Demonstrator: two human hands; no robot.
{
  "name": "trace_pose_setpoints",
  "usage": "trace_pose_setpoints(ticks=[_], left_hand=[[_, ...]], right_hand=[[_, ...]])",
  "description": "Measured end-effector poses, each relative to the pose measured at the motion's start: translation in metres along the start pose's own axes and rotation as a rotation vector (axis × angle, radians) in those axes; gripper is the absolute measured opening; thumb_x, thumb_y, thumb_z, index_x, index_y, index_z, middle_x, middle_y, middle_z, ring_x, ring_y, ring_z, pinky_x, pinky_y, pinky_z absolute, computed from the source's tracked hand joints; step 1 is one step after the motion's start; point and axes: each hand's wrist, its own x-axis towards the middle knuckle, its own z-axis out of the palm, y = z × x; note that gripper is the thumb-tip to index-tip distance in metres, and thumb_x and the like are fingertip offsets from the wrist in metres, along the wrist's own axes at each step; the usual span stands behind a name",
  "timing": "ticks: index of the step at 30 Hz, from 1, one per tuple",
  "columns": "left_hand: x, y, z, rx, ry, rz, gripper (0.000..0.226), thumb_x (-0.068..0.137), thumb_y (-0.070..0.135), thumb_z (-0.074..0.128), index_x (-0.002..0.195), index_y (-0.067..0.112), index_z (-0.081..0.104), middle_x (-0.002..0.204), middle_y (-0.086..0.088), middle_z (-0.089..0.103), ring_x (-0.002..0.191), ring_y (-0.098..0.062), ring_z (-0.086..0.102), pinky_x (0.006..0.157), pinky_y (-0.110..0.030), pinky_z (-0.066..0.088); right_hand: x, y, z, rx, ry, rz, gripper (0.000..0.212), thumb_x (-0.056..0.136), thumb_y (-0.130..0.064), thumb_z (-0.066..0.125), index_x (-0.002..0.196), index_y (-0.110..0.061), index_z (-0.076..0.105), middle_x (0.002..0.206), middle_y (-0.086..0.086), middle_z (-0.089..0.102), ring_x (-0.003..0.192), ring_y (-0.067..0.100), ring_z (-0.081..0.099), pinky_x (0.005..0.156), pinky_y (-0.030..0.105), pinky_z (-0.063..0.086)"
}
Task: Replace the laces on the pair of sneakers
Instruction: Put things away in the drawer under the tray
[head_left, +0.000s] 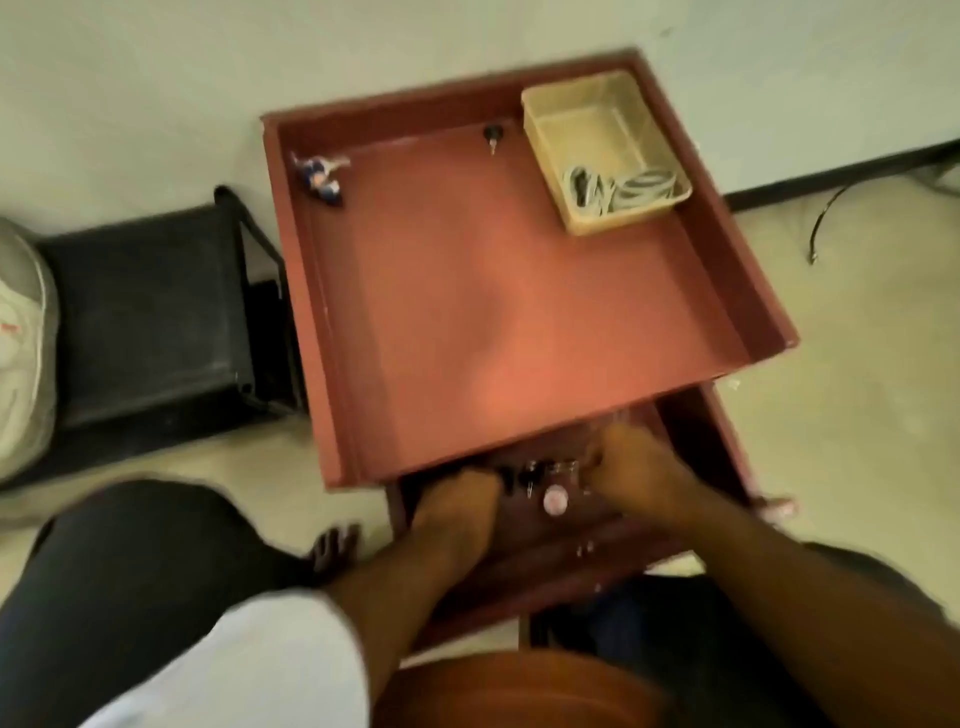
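1. Laces (623, 188), pale and coiled, are seen in a beige basket (597, 111) at the upper right of the frame, in the far right corner of a red table top (493, 312).
2. A white sneaker (23, 343) is partly seen at the left edge, on a black stand (145, 312); the picture is blurred.
3. Both hands are placed in an open drawer (696, 415) under the table top, lower centre.
4. Left hand (457, 499): fingers curled down among small dark items; whether anything is pinched cannot be told.
5. Right hand (634, 467): fingers curled inward; grip cannot be told.
6. A round pink object (555, 502) lies between the hands.
7. A blue-white object (322, 179) and a black knob (492, 135) lie at the table's far edge.
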Motion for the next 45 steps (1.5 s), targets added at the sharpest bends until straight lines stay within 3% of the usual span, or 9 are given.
trace_pose_setpoints(ticks=[5, 9, 12, 15, 18, 29, 36, 40, 45], left_hand=[[-0.021, 0.01, -0.067, -0.023, 0.182, 0.224, 0.025, 0.091, 0.021, 0.053, 0.112, 0.025, 0.066, 0.117, 0.003, 0.065, 0.108, -0.016, 0.06, 0.093, -0.026, 0.046], [0.019, -0.025, -0.179, -0.11, 0.585, 0.136, 0.02, 0.09, 0.017, 0.06, 0.108, 0.022, 0.068, 0.11, -0.001, 0.067, 0.098, -0.017, 0.06, 0.086, -0.028, 0.047], [0.054, -0.056, -0.244, -0.065, 0.751, 0.007, 0.024, 0.09, 0.014, 0.057, 0.112, 0.017, 0.066, 0.118, -0.008, 0.065, 0.104, -0.027, 0.062, 0.089, -0.032, 0.049], [0.079, -0.073, -0.284, 0.095, 0.725, -0.137, 0.035, 0.089, 0.008, 0.056, 0.122, 0.015, 0.063, 0.129, -0.012, 0.059, 0.116, -0.032, 0.057, 0.101, -0.039, 0.046], [0.095, -0.085, -0.299, 0.35, 0.645, -0.253, 0.031, 0.091, 0.016, 0.055, 0.121, 0.019, 0.062, 0.129, -0.011, 0.056, 0.121, -0.032, 0.051, 0.107, -0.044, 0.038], [0.124, -0.118, -0.307, 0.714, 0.61, -0.204, 0.029, 0.097, 0.027, 0.056, 0.124, 0.016, 0.057, 0.128, -0.011, 0.055, 0.126, -0.034, 0.045, 0.113, -0.052, 0.025], [0.102, -0.088, -0.251, 0.377, 0.587, -0.085, 0.026, 0.098, 0.014, 0.049, 0.123, 0.011, 0.054, 0.128, -0.014, 0.056, 0.117, -0.035, 0.053, 0.102, -0.044, 0.042], [0.062, -0.06, -0.179, 0.178, 0.523, -0.005, 0.025, 0.101, 0.019, 0.047, 0.124, 0.011, 0.051, 0.128, -0.012, 0.053, 0.114, -0.034, 0.048, 0.097, -0.042, 0.043], [-0.006, -0.015, -0.083, -0.145, 0.497, 0.13, 0.019, 0.095, 0.017, 0.058, 0.114, 0.014, 0.059, 0.121, -0.006, 0.06, 0.11, -0.026, 0.051, 0.096, -0.034, 0.039]], right_hand=[[0.005, -0.047, -0.051, 0.431, 0.195, -0.129, 0.03, 0.084, -0.02, 0.073, 0.057, -0.016, 0.061, 0.055, -0.005, 0.061, 0.05, 0.006, 0.054, 0.056, 0.021, 0.045], [0.055, -0.095, -0.095, 0.517, 0.409, -0.26, 0.037, 0.084, -0.003, 0.067, 0.054, -0.022, 0.055, 0.047, -0.018, 0.056, 0.048, -0.005, 0.052, 0.05, 0.005, 0.035], [0.102, -0.134, -0.123, 0.454, 0.514, -0.325, 0.008, 0.086, -0.007, 0.066, 0.082, -0.012, 0.07, 0.078, -0.007, 0.067, 0.078, 0.01, 0.063, 0.069, 0.011, 0.043], [0.147, -0.165, -0.147, 0.352, 0.556, -0.356, 0.027, 0.086, -0.004, 0.061, 0.113, -0.004, 0.067, 0.117, 0.013, 0.067, 0.11, 0.027, 0.061, 0.099, 0.029, 0.043], [0.19, -0.179, -0.16, 0.137, 0.625, -0.33, 0.036, 0.087, -0.008, 0.055, 0.123, -0.008, 0.062, 0.127, 0.019, 0.056, 0.117, 0.034, 0.053, 0.103, 0.032, 0.038], [0.251, -0.182, -0.16, -0.079, 0.695, -0.236, 0.028, 0.092, -0.007, 0.044, 0.109, -0.012, 0.065, 0.118, 0.021, 0.054, 0.107, 0.041, 0.055, 0.093, 0.038, 0.046], [0.202, -0.184, -0.14, 0.069, 0.385, -0.354, 0.02, 0.077, -0.012, 0.075, 0.097, -0.011, 0.07, 0.077, 0.005, 0.071, 0.072, 0.02, 0.069, 0.074, 0.027, 0.055], [0.145, -0.162, -0.091, -0.064, 0.34, -0.4, 0.011, 0.078, -0.024, 0.07, 0.088, -0.019, 0.071, 0.091, 0.005, 0.07, 0.084, 0.023, 0.064, 0.073, 0.025, 0.049], [0.046, -0.097, -0.03, 0.004, 0.245, -0.523, 0.009, 0.075, -0.012, 0.073, 0.084, -0.012, 0.073, 0.091, 0.004, 0.068, 0.083, 0.02, 0.064, 0.074, 0.032, 0.052]])
